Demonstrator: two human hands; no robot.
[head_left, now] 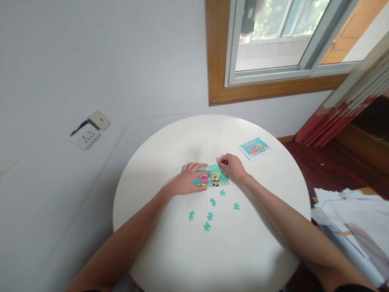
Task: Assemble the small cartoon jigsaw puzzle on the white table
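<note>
A partly assembled jigsaw puzzle [216, 178] with a pink and a yellow cartoon figure on a teal ground lies on the round white table [170, 251]. My left hand [189, 179] rests flat over the puzzle's left part, fingers spread, covering some of the picture. At the puzzle's upper right corner, my right hand [232, 165] is closed in a pinch; whatever is between its fingertips is hidden. Several loose teal puzzle pieces [210, 216] are scattered on the near side of the puzzle, among them one piece [236, 206] farther to the right.
A picture card [254, 148] with the same cartoon figures lies at the table's far right. Behind the table are a wall with a socket [85, 136] and a wood-framed window [217, 95]. White papers [352, 219] are piled beside the table on the right, below a red curtain [328, 125].
</note>
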